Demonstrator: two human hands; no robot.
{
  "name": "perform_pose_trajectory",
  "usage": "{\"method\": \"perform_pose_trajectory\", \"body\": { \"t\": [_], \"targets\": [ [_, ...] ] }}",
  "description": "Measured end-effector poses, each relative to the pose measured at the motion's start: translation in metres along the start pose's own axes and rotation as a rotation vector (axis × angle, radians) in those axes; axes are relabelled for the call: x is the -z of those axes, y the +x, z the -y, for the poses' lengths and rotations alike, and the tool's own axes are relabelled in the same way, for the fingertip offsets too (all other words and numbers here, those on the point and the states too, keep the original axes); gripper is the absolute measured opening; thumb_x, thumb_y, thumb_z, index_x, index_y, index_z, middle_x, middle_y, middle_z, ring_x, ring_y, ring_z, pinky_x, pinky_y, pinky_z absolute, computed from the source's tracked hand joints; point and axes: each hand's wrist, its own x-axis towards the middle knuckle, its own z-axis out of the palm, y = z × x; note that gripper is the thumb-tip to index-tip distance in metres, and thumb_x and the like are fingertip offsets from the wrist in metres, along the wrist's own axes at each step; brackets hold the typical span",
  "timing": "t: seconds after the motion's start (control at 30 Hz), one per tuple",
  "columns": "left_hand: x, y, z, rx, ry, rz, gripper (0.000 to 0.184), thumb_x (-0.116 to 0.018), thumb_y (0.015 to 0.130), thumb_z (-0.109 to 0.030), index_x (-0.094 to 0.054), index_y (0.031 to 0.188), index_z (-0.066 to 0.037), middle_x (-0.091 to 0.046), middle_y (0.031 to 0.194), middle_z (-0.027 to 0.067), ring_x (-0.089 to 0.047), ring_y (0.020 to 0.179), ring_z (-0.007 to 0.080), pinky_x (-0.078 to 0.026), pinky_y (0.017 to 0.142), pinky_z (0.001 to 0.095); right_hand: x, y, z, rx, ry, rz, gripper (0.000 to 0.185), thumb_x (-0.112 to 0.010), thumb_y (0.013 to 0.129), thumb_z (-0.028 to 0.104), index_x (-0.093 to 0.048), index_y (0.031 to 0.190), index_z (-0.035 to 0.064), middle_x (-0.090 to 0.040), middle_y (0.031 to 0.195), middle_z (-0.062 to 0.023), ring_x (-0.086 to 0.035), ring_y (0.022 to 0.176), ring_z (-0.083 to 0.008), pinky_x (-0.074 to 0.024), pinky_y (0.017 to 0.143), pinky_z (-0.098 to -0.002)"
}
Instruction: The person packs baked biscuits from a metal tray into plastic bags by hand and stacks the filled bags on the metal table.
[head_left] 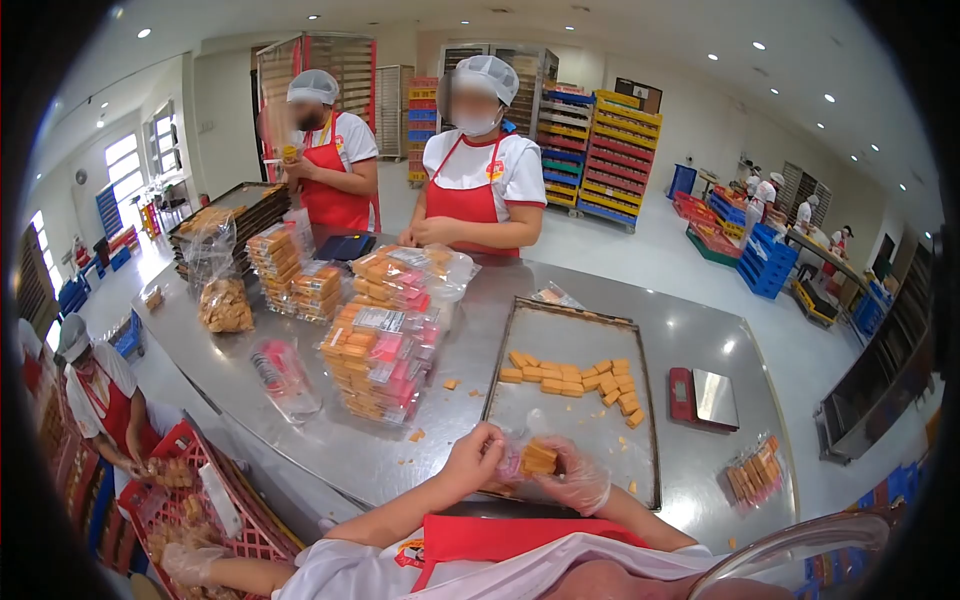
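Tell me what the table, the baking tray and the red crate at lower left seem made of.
The table looks like polished metal, likely stainless steel: grey with bright reflections. The baking tray: duller metal, darkened rim. The red crate: probably moulded plastic, with lattice walls.

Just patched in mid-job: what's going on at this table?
The person's gloved right hand holds a small stack of biscuits by a plastic bag, which the left hand pinches. More biscuits lie loose on the tray. Filled packs are piled to its left, and a scale sits to its right. Two co-workers stand across the table.
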Motion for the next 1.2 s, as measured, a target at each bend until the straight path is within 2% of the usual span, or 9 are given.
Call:
{"method": "perform_pose_trajectory", "body": {
  "t": [0.2,0.3,0.47,0.67,0.77,0.9,0.97,1.07,1.2],
  "targets": [
    [0.003,0.011,-0.019,-0.657,0.18,-0.028,0.009,-0.045,0.084,-0.01,-0.046,0.088,-0.002,-0.059,0.083,0.0119,-0.059,0.07,0.0243,-0.046,0.064,0.0328,0.014,0.014,0.037,-0.118,-0.277,0.304,0.038,-0.052,0.08,0.011,-0.039,0.115,0.0143,-0.052,0.105,-0.0115,-0.056,0.089,-0.0278,-0.0437,0.078,-0.0333],
    [0.003,0.006,-0.048,-0.072,0.06,0.239,0.011,-0.044,0.085,-0.012,-0.046,0.089,-0.002,-0.06,0.085,0.0129,-0.059,0.079,0.0253,-0.045,0.069,0.0352,0.015,0.02,0.031,0.076,-0.451,0.402,0.037,-0.05,0.08,0.019,-0.041,0.116,0.0212,-0.053,0.105,-0.0134,-0.056,0.086,-0.0332,-0.0444,0.076,-0.037],
    [0.01,0.033,-0.033,-0.09,0.193,0.428,0.016,-0.042,0.087,-0.015,-0.047,0.095,-0.002,-0.058,0.08,0.0129,-0.058,0.076,0.0249,-0.044,0.069,0.0336,0.022,0.034,0.072,0.475,-0.635,0.319,0.033,-0.048,0.081,0.014,-0.046,0.111,0.0244,-0.052,0.106,-0.0113,-0.053,0.09,-0.031,-0.0443,0.076,-0.0355],
    [0.001,0.043,-0.053,-0.236,0.224,0.357,0.012,-0.04,0.085,-0.01,-0.047,0.092,-0.003,-0.053,0.079,0.0086,-0.051,0.07,0.0186,-0.041,0.066,0.0291,0.023,0.061,0.046,0.473,-1.087,0.513,0.039,-0.046,0.075,0.014,-0.048,0.113,0.0193,-0.052,0.106,-0.0112,-0.051,0.1,-0.0251,-0.0438,0.078,-0.0335],
    [0.006,0.05,-0.075,0.007,0.16,0.446,0.015,-0.043,0.082,-0.008,-0.049,0.095,-0.003,-0.055,0.082,0.0098,-0.051,0.071,0.0233,-0.041,0.066,0.0301,0.021,0.073,0.019,0.71,-1.001,0.417,0.037,-0.046,0.078,0.018,-0.047,0.115,0.0177,-0.051,0.109,-0.0095,-0.05,0.1,-0.0243,-0.0427,0.08,-0.0327],
    [0.009,0.053,-0.066,-0.43,0.511,0.091,0.014,-0.047,0.081,-0.008,-0.05,0.094,-0.006,-0.052,0.1,0.0097,-0.049,0.092,0.0256,-0.036,0.081,0.036,0.029,0.089,0.044,0.19,-0.433,0.306,0.036,-0.043,0.085,0.031,-0.046,0.117,0.0172,-0.051,0.111,-0.0087,-0.049,0.102,-0.0257,-0.0417,0.081,-0.0322],
    [0.007,0.049,-0.072,-0.608,0.756,-0.22,0.018,-0.05,0.08,-0.012,-0.048,0.098,-0.008,-0.046,0.114,0.0088,-0.044,0.106,0.0247,-0.031,0.088,0.0402,0.041,0.095,0.044,0.189,-0.577,0.344,0.042,-0.042,0.085,0.039,-0.047,0.117,0.0125,-0.052,0.11,-0.0092,-0.05,0.1,-0.0237,-0.0404,0.082,-0.0303],
    [0.011,0.041,-0.074,-0.735,0.356,-0.687,0.033,-0.053,0.081,-0.021,-0.041,0.111,-0.014,-0.031,0.129,0.0043,-0.028,0.12,0.0232,-0.023,0.094,0.0456,0.036,0.101,0.031,-0.075,-0.069,0.166,0.046,-0.045,0.084,0.041,-0.047,0.117,0.0092,-0.054,0.107,-0.0089,-0.051,0.097,-0.0183,-0.0387,0.083,-0.0268],
    [0.011,0.046,-0.061,-0.077,-0.908,-0.406,0.051,-0.05,0.083,-0.029,-0.029,0.126,-0.01,-0.028,0.131,0.0066,-0.031,0.119,0.0217,-0.029,0.092,0.0415,0.027,0.112,0.039,-0.134,0.395,0.031,0.046,-0.05,0.083,0.036,-0.047,0.118,0.0057,-0.054,0.106,-0.0066,-0.049,0.096,-0.0122,-0.0367,0.084,-0.0236]
  ]
}}
